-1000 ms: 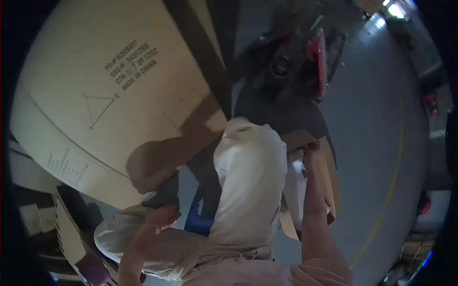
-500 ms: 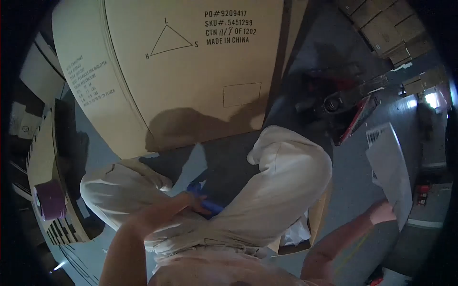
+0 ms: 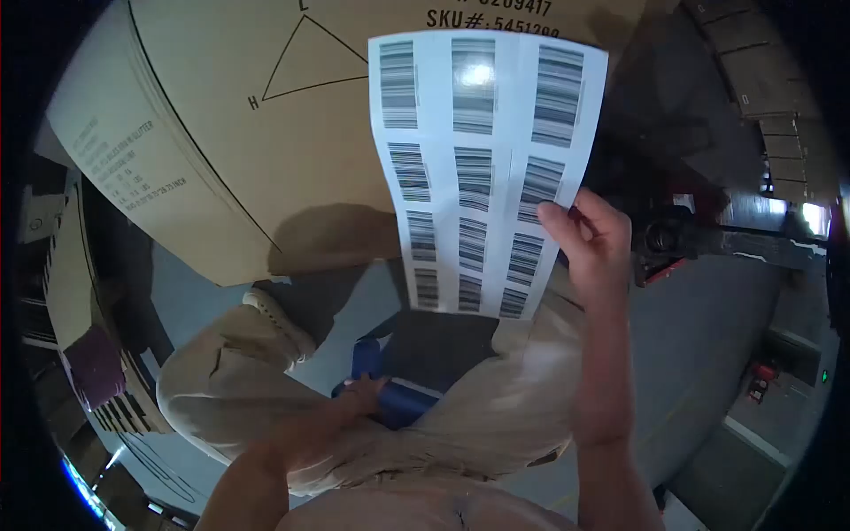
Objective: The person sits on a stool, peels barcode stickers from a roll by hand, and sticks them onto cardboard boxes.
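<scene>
My right hand [image 3: 602, 239] pinches the right edge of a white sheet of barcode labels [image 3: 447, 177], thumb on the printed side. The sheet is upright in front of me, with rows of black barcodes in three columns. Low between my legs, my left hand [image 3: 361, 396] is closed around a blue object [image 3: 407, 403]; its kind is unclear, and the hand hides part of it. Behind the sheet stands a large cardboard carton [image 3: 310, 142] with printed text and a triangle. The sheet covers part of that print.
A dark machine with red parts [image 3: 660, 239] stands to the right of the carton. Stacked cartons [image 3: 761, 71] are at the upper right. A purple item [image 3: 93, 367] lies on cardboard at the left. A small red object [image 3: 761, 380] is at the far right.
My right hand has brought the label sheet from the far right to in front of the carton, its barcodes now facing me. My left hand stays low at the blue object.
</scene>
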Motion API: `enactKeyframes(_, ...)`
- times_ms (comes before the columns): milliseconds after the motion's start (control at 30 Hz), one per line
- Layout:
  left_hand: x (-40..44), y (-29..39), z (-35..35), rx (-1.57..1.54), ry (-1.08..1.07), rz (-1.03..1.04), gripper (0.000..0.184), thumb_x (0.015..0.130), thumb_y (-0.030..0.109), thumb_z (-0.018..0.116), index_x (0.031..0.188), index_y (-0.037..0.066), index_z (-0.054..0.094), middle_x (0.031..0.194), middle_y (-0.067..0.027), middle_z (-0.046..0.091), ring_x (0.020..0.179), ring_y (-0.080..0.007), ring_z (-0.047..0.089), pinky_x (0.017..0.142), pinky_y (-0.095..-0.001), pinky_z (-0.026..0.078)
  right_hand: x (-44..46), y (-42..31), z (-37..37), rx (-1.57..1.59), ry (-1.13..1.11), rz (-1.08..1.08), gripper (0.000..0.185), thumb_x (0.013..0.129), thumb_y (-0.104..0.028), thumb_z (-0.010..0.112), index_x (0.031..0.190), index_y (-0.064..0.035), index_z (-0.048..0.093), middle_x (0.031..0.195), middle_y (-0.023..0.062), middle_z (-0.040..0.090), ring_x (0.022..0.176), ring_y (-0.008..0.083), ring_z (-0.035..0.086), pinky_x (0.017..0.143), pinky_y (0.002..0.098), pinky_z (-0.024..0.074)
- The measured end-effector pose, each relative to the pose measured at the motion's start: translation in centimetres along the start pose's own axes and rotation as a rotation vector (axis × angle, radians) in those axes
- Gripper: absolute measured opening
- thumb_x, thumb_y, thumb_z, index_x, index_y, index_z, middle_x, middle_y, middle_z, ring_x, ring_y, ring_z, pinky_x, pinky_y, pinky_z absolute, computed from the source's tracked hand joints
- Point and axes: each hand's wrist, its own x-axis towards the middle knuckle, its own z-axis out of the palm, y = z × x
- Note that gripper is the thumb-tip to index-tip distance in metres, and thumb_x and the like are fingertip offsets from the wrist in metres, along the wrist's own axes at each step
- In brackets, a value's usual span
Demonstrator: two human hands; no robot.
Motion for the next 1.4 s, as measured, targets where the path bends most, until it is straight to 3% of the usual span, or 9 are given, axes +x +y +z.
enactKeyframes(133,0.9,0.9,5.0,-0.054,0.015,0.023,0.083,0.066,0.048,0.067,0.135,0.020,0.030,0.126,-0.0250,0.037,0.114,-0.0441,0.040,0.087,-0.0592,0.036,0.2,-1.0,1.3,0.189,-0.017,0.161,0.015,0.081,-0.006,0.060,0.094,0.0011,0.063,0.079,0.0037,0.063,0.069,0.0048,0.054,0.062,0.0182,0.0437)
enactKeyframes(367,0.9,1.2,1.5,-0.217,-0.078,0.123,0.057,0.075,0.041,0.060,0.124,0.013,0.046,0.118,-0.0150,0.052,0.108,-0.0306,0.050,0.087,-0.0378,0.043,-4.1,-1.3,1.5,0.017,-0.243,0.075,0.017,0.085,-0.010,0.058,0.096,0.0021,0.062,0.077,0.0015,0.062,0.068,0.0040,0.053,0.063,0.0181,0.0425)
enactKeyframes(433,-2.5,4.1,-1.9,0.203,0.138,0.174,0.046,0.079,0.040,0.057,0.113,0.010,0.055,0.107,-0.0130,0.059,0.099,-0.0296,0.056,0.083,-0.0393,0.044,-4.5,-0.5,1.4,0.001,-0.266,0.026,0.017,0.085,-0.011,0.058,0.096,0.0020,0.062,0.077,0.0014,0.062,0.068,0.0040,0.053,0.063,0.0180,0.0424)
enactKeyframes(600,-16.8,10.7,-11.3,-0.063,0.612,0.696,0.026,0.083,0.020,0.060,0.101,0.002,0.059,0.091,-0.0152,0.062,0.085,-0.0261,0.060,0.073,-0.0319,0.047,-4.3,0.5,0.5,0.034,-0.352,-0.052,0.019,0.084,-0.012,0.059,0.097,0.0015,0.062,0.081,0.0022,0.063,0.072,0.0051,0.054,0.065,0.0190,0.0432)
enactKeyframes(633,-16.8,10.1,-12.2,-0.251,0.728,0.845,0.030,0.082,0.017,0.061,0.107,0.001,0.056,0.097,-0.0128,0.062,0.089,-0.0216,0.059,0.072,-0.0288,0.047,-4.6,0.8,0.1,0.043,-0.358,-0.055,0.019,0.084,-0.012,0.059,0.097,0.0015,0.062,0.081,0.0022,0.063,0.072,0.0051,0.054,0.065,0.0190,0.0432)
enactKeyframes(733,-19.9,10.1,-17.5,-0.207,1.318,0.658,0.046,0.085,0.021,0.060,0.123,0.004,0.043,0.109,-0.0118,0.056,0.100,-0.0196,0.055,0.083,-0.0281,0.044,-4.7,0.2,-0.6,0.129,-0.388,-0.027,0.019,0.083,-0.010,0.059,0.098,0.0009,0.062,0.085,0.0033,0.063,0.075,0.0069,0.056,0.069,0.0209,0.0445)
enactKeyframes(867,-19.5,10.4,-19.8,-0.833,1.347,0.881,0.055,0.084,0.022,0.061,0.129,0.005,0.035,0.114,-0.0122,0.054,0.107,-0.0199,0.051,0.093,-0.0284,0.038,-4.8,-0.5,-0.4,0.239,-0.439,0.028,0.020,0.083,-0.009,0.058,0.100,0.0003,0.062,0.090,0.0044,0.064,0.081,0.0087,0.057,0.075,0.0229,0.0444)
enactKeyframes(933,-20.2,12.4,-19.6,-0.950,0.942,1.070,0.065,0.081,0.021,0.064,0.132,0.005,0.027,0.123,-0.0126,0.047,0.115,-0.0211,0.045,0.097,-0.0304,0.035,-5.1,-0.6,-0.5,0.261,-0.461,0.005,0.020,0.083,-0.008,0.058,0.100,0.0004,0.062,0.091,0.0047,0.064,0.082,0.0090,0.057,0.076,0.0231,0.0443)
enactKeyframes(1400,-17.9,14.8,-27.7,-0.512,1.391,1.009,0.064,0.076,0.013,0.068,0.129,0.009,0.033,0.124,-0.0100,0.046,0.116,-0.0201,0.040,0.092,-0.0299,0.038,0.0,0.5,1.4,0.175,-0.660,0.040,0.017,0.083,-0.002,0.054,0.099,0.0015,0.057,0.086,0.0024,0.061,0.077,0.0067,0.055,0.069,0.0207,0.0431)
